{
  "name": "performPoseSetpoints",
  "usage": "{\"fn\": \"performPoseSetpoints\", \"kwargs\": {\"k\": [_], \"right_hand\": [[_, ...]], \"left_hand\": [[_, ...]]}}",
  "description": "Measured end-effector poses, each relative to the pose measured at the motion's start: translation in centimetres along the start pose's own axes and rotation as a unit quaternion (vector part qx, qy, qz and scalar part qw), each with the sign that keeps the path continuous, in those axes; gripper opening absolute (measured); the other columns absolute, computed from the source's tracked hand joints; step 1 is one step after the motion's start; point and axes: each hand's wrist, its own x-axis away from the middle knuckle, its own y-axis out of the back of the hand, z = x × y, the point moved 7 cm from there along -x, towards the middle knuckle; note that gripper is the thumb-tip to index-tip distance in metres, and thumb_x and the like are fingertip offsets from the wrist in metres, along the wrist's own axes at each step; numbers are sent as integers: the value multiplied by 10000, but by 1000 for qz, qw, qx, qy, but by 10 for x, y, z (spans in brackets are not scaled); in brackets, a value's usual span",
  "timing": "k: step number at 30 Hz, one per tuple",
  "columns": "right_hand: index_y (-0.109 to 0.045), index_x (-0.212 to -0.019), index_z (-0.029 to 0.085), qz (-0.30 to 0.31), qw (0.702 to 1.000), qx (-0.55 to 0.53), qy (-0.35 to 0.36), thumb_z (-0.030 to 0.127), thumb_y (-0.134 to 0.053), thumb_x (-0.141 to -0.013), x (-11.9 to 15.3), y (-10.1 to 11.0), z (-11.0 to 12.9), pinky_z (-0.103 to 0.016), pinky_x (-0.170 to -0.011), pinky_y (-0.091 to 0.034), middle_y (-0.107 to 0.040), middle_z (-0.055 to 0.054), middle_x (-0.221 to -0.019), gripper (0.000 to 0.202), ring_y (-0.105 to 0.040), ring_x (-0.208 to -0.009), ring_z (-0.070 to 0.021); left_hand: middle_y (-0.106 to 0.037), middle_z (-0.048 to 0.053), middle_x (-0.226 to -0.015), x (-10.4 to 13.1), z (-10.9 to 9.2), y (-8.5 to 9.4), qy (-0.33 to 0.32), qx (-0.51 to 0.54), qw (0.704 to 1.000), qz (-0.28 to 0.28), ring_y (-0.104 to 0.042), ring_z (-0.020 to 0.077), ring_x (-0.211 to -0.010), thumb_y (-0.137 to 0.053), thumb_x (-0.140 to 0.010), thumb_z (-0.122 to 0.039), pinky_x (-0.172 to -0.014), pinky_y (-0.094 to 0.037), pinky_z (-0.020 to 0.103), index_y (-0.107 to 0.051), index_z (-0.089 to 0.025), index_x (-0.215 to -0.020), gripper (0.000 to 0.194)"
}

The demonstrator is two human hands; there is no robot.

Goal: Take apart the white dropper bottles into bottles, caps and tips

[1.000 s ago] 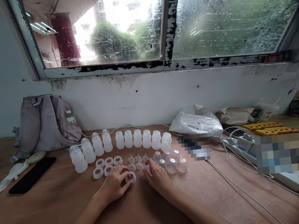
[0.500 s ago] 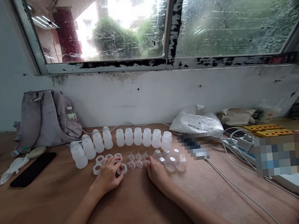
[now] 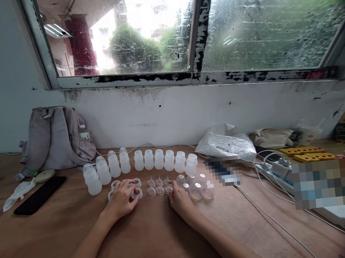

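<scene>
My left hand [image 3: 121,201] lies over a group of white bottle collar rings [image 3: 136,182], fingers spread and open. Its thumb touches the near right ring, and the hand hides part of the group. My right hand [image 3: 181,200] is closed, its fingertips on the nearest right clear bottle teat [image 3: 168,191], partly hidden. That teat belongs to two short rows of teats [image 3: 159,181]. To the right of this hand sit several clear dome caps [image 3: 195,193]. Behind everything, white baby bottles stand in a curved row: capped bottles [image 3: 113,164] on the left, open-topped bottles [image 3: 159,159] on the right.
A grey backpack [image 3: 53,137] leans on the wall at left, with a black phone-like slab [image 3: 40,195] before it. A silvery plastic bag [image 3: 226,144], white cables [image 3: 262,207], a power strip [image 3: 338,212] and yellow trays [image 3: 314,157] lie at right.
My left hand has shifted the near right collar ring slightly left, closer to its group. My right hand stays at the same teat. The camera view has tilted slightly.
</scene>
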Motion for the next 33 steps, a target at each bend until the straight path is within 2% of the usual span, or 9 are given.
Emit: {"fn": "performPoseSetpoints", "kwargs": {"k": [4, 11, 16, 20, 25, 29, 33], "right_hand": [[-449, -1007, 84, -7, 1000, 16, -3, 113, -360, -797, -2, 0, -3, -267, -678, -357, -608, -132, -865, 230, -573, -809, -205], [-463, -970, 99, -5, 1000, 11, -3, 159, -380, -811, -3, 1, -3, -260, -670, -362, -614, -129, -831, 189, -578, -804, -203], [-416, -1055, 100, -13, 1000, -5, 0, 173, -376, -814, -2, 4, -1, -261, -662, -365, -617, -116, -846, 255, -584, -795, -200], [-433, -1025, 110, -6, 1000, -4, -4, 175, -359, -822, -1, 4, -1, -262, -648, -359, -617, -120, -847, 226, -586, -780, -203], [-451, -971, 115, 9, 1000, 5, -21, 172, -354, -830, -1, 4, -2, -260, -630, -351, -614, -129, -822, 181, -583, -769, -204], [-454, -959, 127, 12, 1000, 1, -16, 188, -354, -830, 0, 6, -1, -262, -628, -354, -612, -123, -824, 173, -580, -780, -207], [-452, -976, 123, 5, 1000, -17, -7, 195, -354, -828, 0, 6, 0, -265, -661, -370, -609, -121, -834, 192, -573, -816, -204]], "left_hand": [[-517, 52, -1024, 0, 0, 0, -4, 1, 1000, 0, -459, 207, -978, -479, -737, -278, -829, -344, 382, -533, -209, -753, 89], [-527, 47, -1010, -1, -4, 2, -10, 9, 1000, -5, -473, 200, -958, -472, -744, -252, -824, -354, 363, -529, -219, -849, 124], [-541, 58, -996, -6, 5, 7, 17, -24, 997, -64, -491, 213, -943, -444, -760, -226, -809, -366, 349, -526, -218, -920, 180], [-534, 84, -1027, -27, 28, 27, 64, -95, 984, -139, -488, 248, -949, -428, -762, -219, -823, -349, 382, -523, -204, -962, 222], [-487, 137, -1120, -67, 58, 50, 111, -154, 965, -180, -412, 296, -1053, -439, -740, -236, -885, -278, 438, -473, -163, -1095, 364], [-500, 167, -1113, -88, 69, 44, 130, -175, 962, -162, -376, 314, -1089, -432, -744, -263, -919, -196, 494, -484, -137, -1074, 357], [-569, 142, -974, -92, 68, 34, 137, -188, 959, -164, -412, 305, -1049, -425, -753, -273, -910, -194, 497, -502, -157, -991, 277]]}}
